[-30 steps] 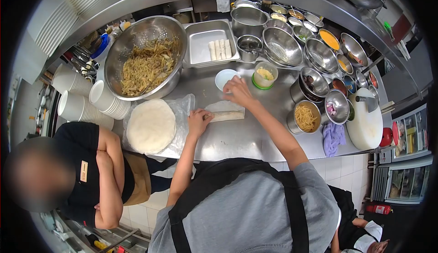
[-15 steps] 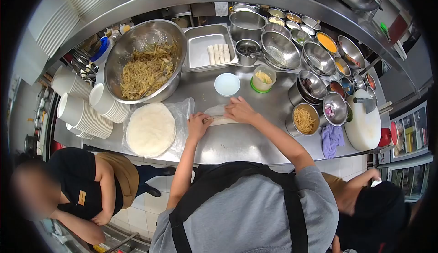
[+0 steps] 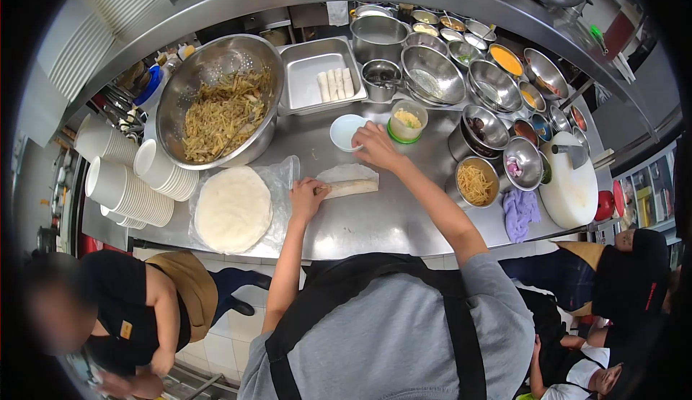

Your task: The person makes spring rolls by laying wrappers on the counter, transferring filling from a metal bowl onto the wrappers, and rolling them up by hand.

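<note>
A partly rolled spring roll (image 3: 353, 187) lies on the steel counter, and a thin flap of its wrapper (image 3: 337, 172) spreads flat behind it. My left hand (image 3: 308, 197) grips the roll's left end, its fingers curled over it. My right hand (image 3: 378, 144) is off the roll, its bent fingers at the right rim of a small pale bowl (image 3: 339, 135); the fingertips seem to reach inside, with nothing visible in them. To the left, a stack of round wrappers (image 3: 234, 209) rests on clear plastic. Finished rolls (image 3: 335, 85) stand side by side in a steel tray (image 3: 299, 76).
A large perforated bowl (image 3: 169, 112) of shredded filling stands at back left, near stacked white tubs (image 3: 140, 191). A green-based cup (image 3: 409, 122), steel bowls (image 3: 432, 76) and a purple cloth (image 3: 519, 212) are to the right. Co-workers (image 3: 137, 306) stand on both sides.
My right hand has left the roll and moved back to the small bowl. My left hand stays on the roll's left end. At the right, other people have come into view.
</note>
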### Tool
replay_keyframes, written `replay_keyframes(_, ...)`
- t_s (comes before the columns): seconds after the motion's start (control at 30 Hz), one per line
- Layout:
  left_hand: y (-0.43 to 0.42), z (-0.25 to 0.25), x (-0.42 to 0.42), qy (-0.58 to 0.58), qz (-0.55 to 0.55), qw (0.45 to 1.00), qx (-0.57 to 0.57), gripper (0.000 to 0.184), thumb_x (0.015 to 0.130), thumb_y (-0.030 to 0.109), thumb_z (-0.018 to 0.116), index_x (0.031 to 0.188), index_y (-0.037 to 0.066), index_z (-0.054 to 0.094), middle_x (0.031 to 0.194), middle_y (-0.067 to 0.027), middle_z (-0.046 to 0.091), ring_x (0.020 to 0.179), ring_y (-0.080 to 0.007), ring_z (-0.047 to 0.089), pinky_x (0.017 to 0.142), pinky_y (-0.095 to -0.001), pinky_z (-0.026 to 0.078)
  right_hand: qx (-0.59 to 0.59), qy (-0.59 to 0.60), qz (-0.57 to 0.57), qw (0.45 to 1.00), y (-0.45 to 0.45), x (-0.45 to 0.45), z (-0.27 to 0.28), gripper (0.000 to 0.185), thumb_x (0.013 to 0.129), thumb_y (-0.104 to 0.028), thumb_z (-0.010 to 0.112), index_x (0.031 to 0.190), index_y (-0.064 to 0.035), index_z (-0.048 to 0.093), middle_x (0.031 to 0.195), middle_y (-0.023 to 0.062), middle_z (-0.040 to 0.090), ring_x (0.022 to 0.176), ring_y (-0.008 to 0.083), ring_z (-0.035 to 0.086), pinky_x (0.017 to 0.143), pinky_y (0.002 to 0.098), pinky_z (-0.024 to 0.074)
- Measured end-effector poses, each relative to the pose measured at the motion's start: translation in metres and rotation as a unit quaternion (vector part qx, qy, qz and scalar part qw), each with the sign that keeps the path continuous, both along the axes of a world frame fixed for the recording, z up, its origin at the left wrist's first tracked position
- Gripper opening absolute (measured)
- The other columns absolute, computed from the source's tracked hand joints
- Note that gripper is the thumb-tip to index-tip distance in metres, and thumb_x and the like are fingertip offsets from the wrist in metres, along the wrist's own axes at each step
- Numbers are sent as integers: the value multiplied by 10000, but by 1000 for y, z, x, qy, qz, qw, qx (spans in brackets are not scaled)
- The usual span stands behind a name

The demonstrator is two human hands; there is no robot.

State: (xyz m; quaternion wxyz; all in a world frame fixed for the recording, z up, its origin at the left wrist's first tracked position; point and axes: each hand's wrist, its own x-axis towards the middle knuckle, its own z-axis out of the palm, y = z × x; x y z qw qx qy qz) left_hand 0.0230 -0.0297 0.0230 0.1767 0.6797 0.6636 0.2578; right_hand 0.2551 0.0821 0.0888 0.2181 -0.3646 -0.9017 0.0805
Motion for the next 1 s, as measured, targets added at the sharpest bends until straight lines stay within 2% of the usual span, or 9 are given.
replay_keyframes(0.1, -1, 1, 1, -6, -5, 1000, -4, 236, 761, 335, 685, 886, 137, 715, 959, -3, 632, 951, -276, 499, 837, -428, 373, -53, -81, 44, 994, -23, 16, -12, 237, 861, -310, 564, 973, -127, 665, 1046, -9, 632, 1014, 198, 469, 833, 349, 340)
replay_keyframes(0.2, 2, 3, 0, -6, -5, 1000, -11, 238, 758, 333, 688, 887, 135, 715, 959, -4, 631, 949, -275, 497, 839, -426, 371, -6, -64, 99, 993, -41, 45, -48, 353, 934, -379, 453, 1125, -147, 640, 1224, -52, 582, 1092, 201, 440, 880, 356, 329)
replay_keyframes(0.3, 1, 0, -1, -13, -8, 1000, -13, 235, 756, 328, 692, 887, 134, 715, 957, -4, 630, 947, -272, 495, 837, -425, 370, -54, -119, 88, 988, -43, 65, -51, 395, 955, -376, 403, 1219, -155, 596, 1309, -79, 527, 1149, 198, 411, 928, 350, 310)
replay_keyframes(0.5, 6, -4, -5, 3, -28, 1000, 4, 233, 748, 327, 703, 853, 119, 714, 900, -14, 630, 893, -257, 516, 783, -395, 410, -67, -73, 107, 989, -28, 43, -60, 425, 934, -427, 433, 1230, -162, 585, 1365, -70, 474, 1186, 211, 391, 970, 348, 283)
replay_keyframes(0.6, 7, -2, -6, -12, -33, 999, -25, 208, 750, 312, 700, 863, 138, 714, 923, -7, 621, 944, -271, 493, 804, -431, 390, -18, -68, 84, 994, -36, 64, -59, 432, 858, -428, 560, 1205, -171, 591, 1273, -28, 535, 1155, 233, 405, 957, 369, 289)
replay_keyframes(0.7, 11, -4, -7, -9, -38, 999, -27, 206, 749, 313, 701, 851, 134, 715, 916, -16, 618, 935, -278, 496, 784, -428, 403, -60, 49, -6, 997, -75, 50, -31, 400, 779, -345, 670, 1121, -147, 611, 1104, 25, 575, 1117, 242, 418, 899, 392, 305)
replay_keyframes(0.8, 12, -5, -9, -5, -45, 999, -8, 210, 744, 298, 705, 853, 118, 709, 909, -35, 614, 919, -285, 502, 764, -409, 417, 7, 55, 35, 998, -88, 38, -53, 345, 692, -228, 734, 1008, -166, 608, 946, 11, 542, 1052, 221, 443, 891, 381, 304)
replay_keyframes(0.87, 12, -5, -8, -8, -52, 998, 16, 210, 734, 258, 717, 875, 104, 695, 901, -55, 609, 904, -289, 508, 756, -394, 424, 27, 63, 11, 998, -87, 37, -59, 304, 691, -195, 731, 967, -161, 606, 957, -5, 553, 1041, 209, 452, 877, 381, 303)
replay_keyframes(1.0, 4, 10, 3, -64, -86, 978, 177, 245, 717, 131, 722, 940, 69, 641, 919, -83, 595, 854, -292, 526, 756, -373, 432, 28, 87, -7, 996, -82, 37, -59, 229, 706, -168, 716, 908, -151, 609, 939, -26, 569, 1018, 196, 467, 860, 383, 300)
